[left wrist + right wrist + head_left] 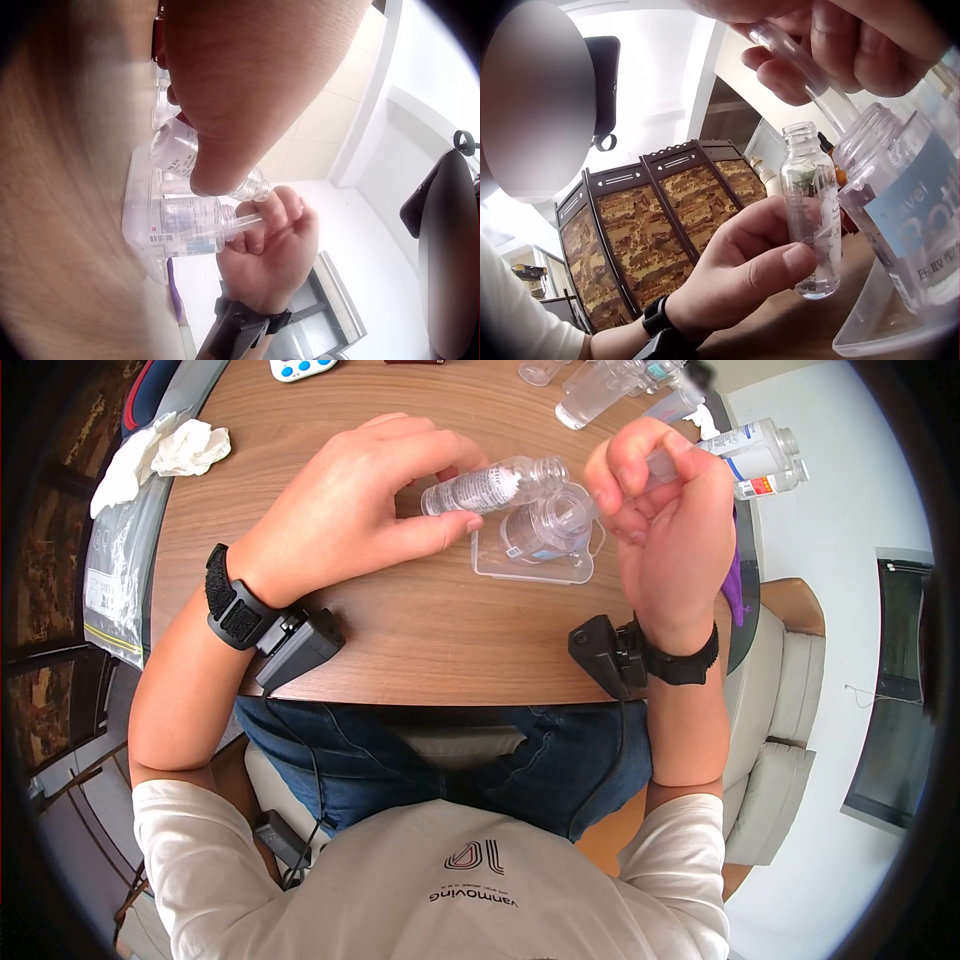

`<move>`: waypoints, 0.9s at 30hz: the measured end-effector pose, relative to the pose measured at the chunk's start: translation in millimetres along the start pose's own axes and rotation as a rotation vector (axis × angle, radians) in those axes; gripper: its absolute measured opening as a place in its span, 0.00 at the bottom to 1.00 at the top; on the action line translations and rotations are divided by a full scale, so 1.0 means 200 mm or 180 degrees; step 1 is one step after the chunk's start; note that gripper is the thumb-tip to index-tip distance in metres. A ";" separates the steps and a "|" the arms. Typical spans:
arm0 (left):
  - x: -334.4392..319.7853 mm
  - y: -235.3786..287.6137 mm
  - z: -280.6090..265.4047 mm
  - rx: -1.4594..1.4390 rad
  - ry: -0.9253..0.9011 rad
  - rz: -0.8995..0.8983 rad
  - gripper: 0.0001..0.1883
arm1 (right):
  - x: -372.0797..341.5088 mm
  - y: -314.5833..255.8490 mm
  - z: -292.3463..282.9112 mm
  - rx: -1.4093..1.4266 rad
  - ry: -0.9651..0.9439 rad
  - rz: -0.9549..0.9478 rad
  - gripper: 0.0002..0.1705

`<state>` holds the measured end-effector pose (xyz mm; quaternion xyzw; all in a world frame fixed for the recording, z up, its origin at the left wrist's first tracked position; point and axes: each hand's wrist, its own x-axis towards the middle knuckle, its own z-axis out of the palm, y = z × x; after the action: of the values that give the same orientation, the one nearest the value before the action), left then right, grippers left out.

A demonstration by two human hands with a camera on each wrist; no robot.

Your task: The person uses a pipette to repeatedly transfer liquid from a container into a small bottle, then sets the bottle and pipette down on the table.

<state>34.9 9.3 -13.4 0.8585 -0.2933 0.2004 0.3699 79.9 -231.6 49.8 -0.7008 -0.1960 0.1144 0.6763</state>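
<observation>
My left hand [355,495] holds a small clear bottle [470,492] between thumb and fingers, its uncapped neck leaning right. In the right wrist view this bottle [814,225] has fine print on its side. Next to it stands a wider clear bottle [187,225] with a pale blue label and an open, threaded mouth. Under that bottle lies a clear plastic tray [490,568]. My right hand [675,525] pinches a clear plastic dropper [829,101] with curled fingers. The dropper slants down into the wide bottle's mouth.
Several clear bottles [590,400] stand at the back of the wooden table [420,630]. Labelled bottles [755,455] sit beyond my right hand. Crumpled white tissue [190,448] lies at the left, above a plastic bag [110,585]. Purple cloth [737,595] hangs by the right edge.
</observation>
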 end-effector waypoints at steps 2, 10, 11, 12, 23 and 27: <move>0.00 0.00 0.00 -0.0007 -0.0008 -0.0006 0.18 | 0.00 0.00 0.02 0.0091 0.0001 -0.0026 0.26; 0.00 0.00 0.00 -0.0022 -0.0006 -0.0003 0.18 | 0.00 -0.01 0.02 0.0181 -0.0228 -0.0161 0.28; 0.00 0.00 0.00 -0.0022 -0.0005 -0.0003 0.18 | 0.00 -0.02 0.01 0.0166 -0.0255 -0.0149 0.28; 0.00 0.00 0.00 -0.0016 -0.0004 0.0000 0.18 | 0.00 -0.02 0.01 0.0167 -0.0256 -0.0148 0.28; 0.00 0.00 0.00 -0.0012 -0.0007 -0.0007 0.18 | -0.01 -0.02 0.01 0.0125 -0.0227 -0.0137 0.29; 0.00 0.00 0.00 0.0000 -0.0015 -0.0011 0.18 | 0.00 -0.01 0.01 0.0085 -0.0187 -0.0125 0.29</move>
<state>34.5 9.5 -13.2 0.8594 -0.2927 0.1978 0.3696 77.7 -229.3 52.0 -0.6841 -0.2279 0.1243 0.6817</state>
